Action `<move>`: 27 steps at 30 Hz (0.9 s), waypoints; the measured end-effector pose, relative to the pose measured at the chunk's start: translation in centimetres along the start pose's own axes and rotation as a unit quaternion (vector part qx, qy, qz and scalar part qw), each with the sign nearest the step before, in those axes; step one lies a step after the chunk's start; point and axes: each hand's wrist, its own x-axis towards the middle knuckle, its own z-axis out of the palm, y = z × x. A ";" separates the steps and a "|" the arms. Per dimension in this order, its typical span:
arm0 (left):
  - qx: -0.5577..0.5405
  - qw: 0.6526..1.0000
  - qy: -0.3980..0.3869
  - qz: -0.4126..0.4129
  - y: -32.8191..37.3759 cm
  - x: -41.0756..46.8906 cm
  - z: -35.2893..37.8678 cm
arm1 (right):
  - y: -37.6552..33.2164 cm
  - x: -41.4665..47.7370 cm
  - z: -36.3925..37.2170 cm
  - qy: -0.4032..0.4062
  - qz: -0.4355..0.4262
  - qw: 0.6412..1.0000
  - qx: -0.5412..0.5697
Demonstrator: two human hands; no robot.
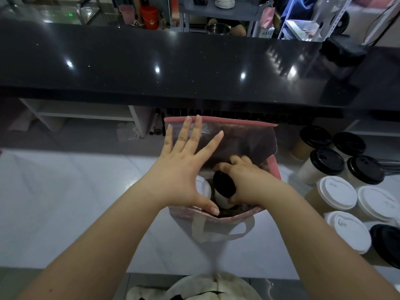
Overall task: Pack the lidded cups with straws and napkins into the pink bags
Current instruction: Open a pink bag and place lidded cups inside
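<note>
**Head view: both hands at the mouth of a pink bag**

Head view shows the right hand (242,182) inside the pink bag (225,215), its fingers (237,160) curled down and clamped around a black-lidded cup (224,187), which tilts toward the left. The left hand (184,169) is spread wide, fingers apart and gripping nothing: its fingertips (199,119) press the far wall of the bag back while the thumb rests on the near rim, holding the mouth open.

Two cups are visible in the bag: the tilted one with a black lid and white body, and just left of it a white-lidded cup (204,188), partly hidden under the left palm. The bag stands on a pale worktop (65,202); it is pink with a dark lining and a pale handle hanging down its near side.

To the right, eight more cups stand together: five with black lids (326,161) and three with white lids (336,192). A glossy black counter (151,61) runs across behind.
</note>
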 end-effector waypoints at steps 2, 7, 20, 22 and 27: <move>-0.002 1.000 -0.002 0.003 0.2 0.1 0.0 | -0.4 0.1 0.2 -0.010 -0.001 1.000 -0.006; 0.003 1.000 -0.004 0.004 0.4 0.2 0.2 | -0.4 0.5 1.3 -0.052 -0.011 0.999 -0.001; 0.011 1.000 -0.011 -0.015 0.0 0.1 0.2 | 0.0 0.9 4.2 -0.092 -0.001 0.996 -0.001; 0.010 1.000 -0.008 -0.010 0.0 -0.1 0.2 | -0.1 0.9 4.3 -0.092 0.000 0.996 0.003; 0.002 1.000 -0.009 -0.006 0.0 -0.4 0.1 | -0.1 0.9 3.4 -0.096 0.005 0.995 0.029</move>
